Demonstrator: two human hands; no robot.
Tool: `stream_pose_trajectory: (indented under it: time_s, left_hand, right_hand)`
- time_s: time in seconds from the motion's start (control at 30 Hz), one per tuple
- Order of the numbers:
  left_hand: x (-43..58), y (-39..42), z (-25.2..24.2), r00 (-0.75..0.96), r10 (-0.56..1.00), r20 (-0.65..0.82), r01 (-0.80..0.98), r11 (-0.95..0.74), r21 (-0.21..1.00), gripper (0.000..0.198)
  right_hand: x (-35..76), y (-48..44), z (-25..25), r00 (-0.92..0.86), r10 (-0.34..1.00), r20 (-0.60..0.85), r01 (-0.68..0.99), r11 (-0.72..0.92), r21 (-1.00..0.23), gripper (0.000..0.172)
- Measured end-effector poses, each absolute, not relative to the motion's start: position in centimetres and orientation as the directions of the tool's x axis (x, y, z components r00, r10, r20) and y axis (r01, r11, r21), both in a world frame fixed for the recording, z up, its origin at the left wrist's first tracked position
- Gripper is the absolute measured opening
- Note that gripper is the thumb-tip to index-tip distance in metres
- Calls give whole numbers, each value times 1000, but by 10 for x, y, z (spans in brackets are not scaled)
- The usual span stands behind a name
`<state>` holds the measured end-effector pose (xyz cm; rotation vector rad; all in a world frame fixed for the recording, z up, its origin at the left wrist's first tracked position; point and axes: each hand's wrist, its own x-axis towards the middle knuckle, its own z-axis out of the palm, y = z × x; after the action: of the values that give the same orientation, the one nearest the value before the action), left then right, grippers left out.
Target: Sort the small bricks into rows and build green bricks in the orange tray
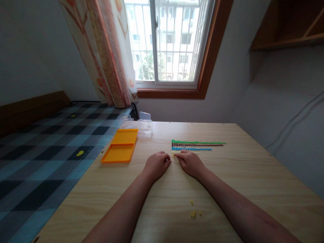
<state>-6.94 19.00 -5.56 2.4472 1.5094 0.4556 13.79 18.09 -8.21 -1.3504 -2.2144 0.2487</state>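
My left hand (157,163) rests on the wooden table (240,175) with its fingers curled in; what they hold, if anything, is too small to see. Close beside it, my right hand (189,162) has its fingers bunched at the left end of a short pale yellow row of small pieces (196,153). Just beyond lie three longer rows of the same small pieces: a green row (199,142), a brown row (197,145) and a blue row (192,149). A few loose yellow pieces (193,213) lie between my forearms.
An orange two-part tray (120,145) lies at the table's left. Clear plastic boxes (138,126) stand behind it. A bed with a plaid blue cover (37,152) adjoins the table's left edge. A window and curtain are beyond, a grey wall to the right.
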Motion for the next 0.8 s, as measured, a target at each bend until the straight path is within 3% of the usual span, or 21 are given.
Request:
stream_pose_trajectory:
  time_s: [0.8]
  left_hand:
    - [-68,189,-53,431,893,129,826,-448,342,16]
  right_hand:
    - [136,177,-77,-361,884,297,813,454,-364,28]
